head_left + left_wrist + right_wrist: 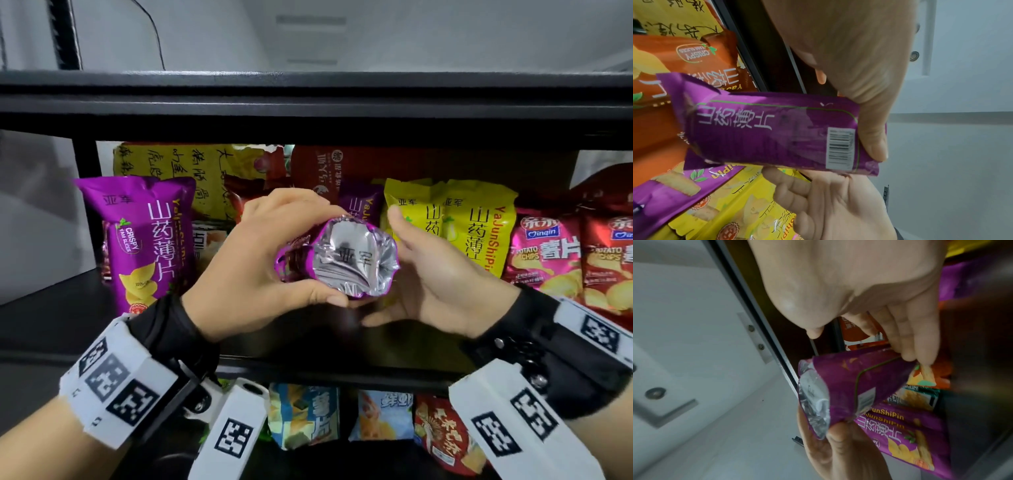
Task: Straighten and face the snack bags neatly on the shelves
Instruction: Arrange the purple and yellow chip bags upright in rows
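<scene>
My left hand [301, 253] grips a purple yam-slices bag [352, 263] in front of the middle shelf, its silver bottom turned toward me. In the left wrist view the thumb [873, 142] presses the bag [766, 129] near its barcode. My right hand [407, 270] is beside and under the bag, thumb up and fingers relaxed. In the right wrist view its straight fingers [910, 345] touch the bag's far edge [855, 378]. Another purple bag [144, 240] stands upright at the left. Yellow bags [476, 226] and red potato chips bags [544, 253] stand at the right.
A black upper shelf beam [308, 102] runs across just above the bags. Large yellow [178, 164] and dark red [342, 164] bags fill the back row. The dark shelf board [68, 308] shows at the left front. Blue [305, 414] and red [442, 435] bags sit on the lower shelf.
</scene>
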Available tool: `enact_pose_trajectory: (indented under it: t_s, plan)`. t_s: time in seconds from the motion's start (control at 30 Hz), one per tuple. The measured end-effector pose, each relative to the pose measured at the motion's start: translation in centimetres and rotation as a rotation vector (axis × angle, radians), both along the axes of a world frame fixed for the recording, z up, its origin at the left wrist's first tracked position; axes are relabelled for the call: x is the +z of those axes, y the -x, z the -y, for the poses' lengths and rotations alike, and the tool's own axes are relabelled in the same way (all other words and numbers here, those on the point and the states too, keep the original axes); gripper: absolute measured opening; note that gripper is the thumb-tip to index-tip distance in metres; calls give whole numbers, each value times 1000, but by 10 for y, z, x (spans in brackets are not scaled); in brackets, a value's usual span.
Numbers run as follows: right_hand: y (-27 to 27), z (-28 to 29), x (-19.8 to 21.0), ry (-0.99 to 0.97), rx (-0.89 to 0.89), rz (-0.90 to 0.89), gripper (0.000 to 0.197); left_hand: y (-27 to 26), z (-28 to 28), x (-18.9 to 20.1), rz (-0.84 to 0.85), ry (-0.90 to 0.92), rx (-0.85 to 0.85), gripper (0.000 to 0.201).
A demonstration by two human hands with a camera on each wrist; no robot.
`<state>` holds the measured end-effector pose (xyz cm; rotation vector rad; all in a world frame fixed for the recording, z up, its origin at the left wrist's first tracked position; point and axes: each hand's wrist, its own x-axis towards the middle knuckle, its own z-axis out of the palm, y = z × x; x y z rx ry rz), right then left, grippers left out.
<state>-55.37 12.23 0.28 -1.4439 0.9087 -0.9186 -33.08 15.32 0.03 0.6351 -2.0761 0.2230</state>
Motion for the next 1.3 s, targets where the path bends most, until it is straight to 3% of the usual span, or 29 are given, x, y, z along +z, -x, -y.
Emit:
enact_pose_trajectory:
  t_s: [0.13, 0.27, 0.37, 0.57, 0.67, 0.73, 0.77, 0.9, 1.0, 1.07, 1.2, 1.3]
  plan:
    - [6, -5, -1, 86, -23, -17, 87, -1, 4, 0, -189, -38, -40, 69]
    - [7, -12, -3, 138, 3, -87, 74, 4, 6, 1, -234, -35, -83, 63]
    - [10, -13, 1, 104, 27, -42, 70, 8, 6, -1, -116, 35, -21, 69]
    - [14, 0, 9, -127, 146, 58, 80, 33, 9, -16, 328, 251, 63, 60]
    - [6, 7, 2, -236, 177, 164, 68, 41, 14, -19, 483, 274, 44, 53]
    - [-1, 8, -6, -264, 245, 267, 38, 40, 18, -19, 476, 256, 44, 52]
    - [-5, 9, -12, -266, 260, 321, 26, 38, 19, -20, 428, 250, 58, 55]
    - [-8, 23, -26, -254, 206, 602, 29, 26, 26, -32, 5, 193, 153, 81]
    - [-10, 27, -28, -241, 251, 747, 39, 26, 34, -45, -388, -97, 137, 100]
    - [-15, 27, -32, -255, 304, 783, 41, 35, 36, -49, -549, -392, 27, 105]
    - [-24, 29, -41, -284, 416, 748, 44, 47, 41, -47, -753, -692, -338, 72]
    - [-27, 39, -46, -167, 224, 592, 34, 42, 49, -44, -895, -801, -450, 91]
